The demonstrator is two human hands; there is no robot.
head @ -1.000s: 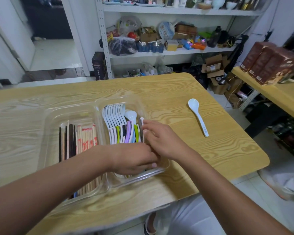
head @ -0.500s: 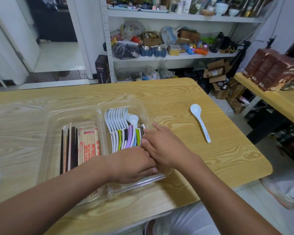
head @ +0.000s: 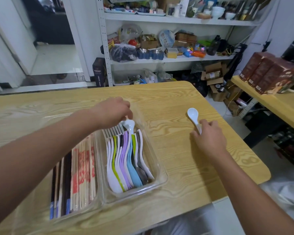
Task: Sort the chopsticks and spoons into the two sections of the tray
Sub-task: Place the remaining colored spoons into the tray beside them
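Spoons [head: 126, 167] in white, green, purple, blue and grey lie packed side by side in the right section of a clear tray [head: 162, 177], handles pointing away from the person. Chopsticks [head: 78, 175], some dark and some in pale wrappers with red print, fill the left section, lying lengthwise. The tray sits on a pale wood-grain worktop [head: 176, 92].

The left hand [head: 112, 111] reaches over the far end of the spoon section, its fingers curled down and pinching the bowl of a white top spoon [head: 129, 126] that lies over the row. The right hand [head: 210, 138] is well apart from the tray, out on the bare worktop to the right, with thumb and fingers closed round the handle of a lone spoon [head: 193, 114]; its pale bowl points away and shows beyond the fingertips. Whether this spoon is lifted or lying flat cannot be told.

Behind the worktop stands a white shelf [head: 159, 60] crowded with boxes and bags, and brown cartons [head: 265, 73] sit on a second table to the right.
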